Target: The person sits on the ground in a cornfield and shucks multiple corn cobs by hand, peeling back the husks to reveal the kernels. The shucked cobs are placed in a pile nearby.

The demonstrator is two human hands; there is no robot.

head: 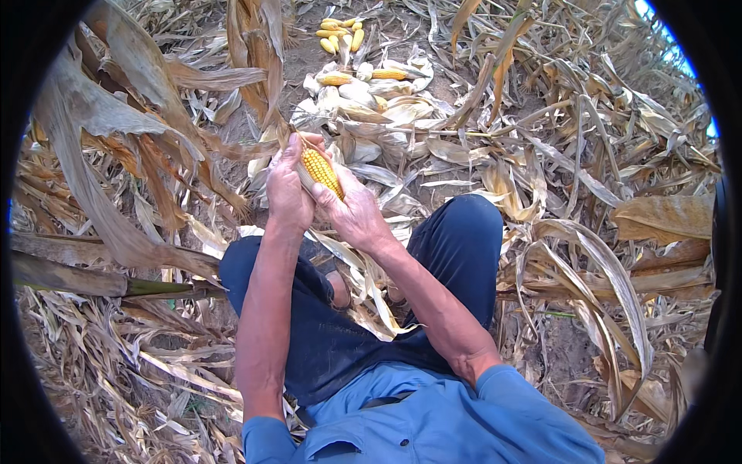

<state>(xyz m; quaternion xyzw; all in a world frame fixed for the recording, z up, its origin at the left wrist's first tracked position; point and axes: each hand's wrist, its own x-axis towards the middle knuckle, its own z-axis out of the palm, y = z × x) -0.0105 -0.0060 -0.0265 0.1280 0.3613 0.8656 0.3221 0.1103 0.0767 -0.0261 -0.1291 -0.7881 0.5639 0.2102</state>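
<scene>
Between my two hands is an ear of yellow corn [320, 169], its kernels bare along one side and pale dry husk still along its left edge. My left hand [290, 191] grips the husk side and upper end, thumb pointing up near the tip. Around the lower right end closes my right hand [353, 209], its thumb lying against the kernels. The ear slants from upper left to lower right above my bent knees. Peeled husk strips [371, 290] hang or lie between my legs; whether they join the ear cannot be seen.
Farther ahead lie a small pile of bare corn ears [341, 33] and a heap of partly husked ears [371, 95]. Standing dry corn leaves [116, 98] crowd the left side. A cornstalk [87, 278] lies beside my left knee, and curled dry leaves [603, 278] rise at right.
</scene>
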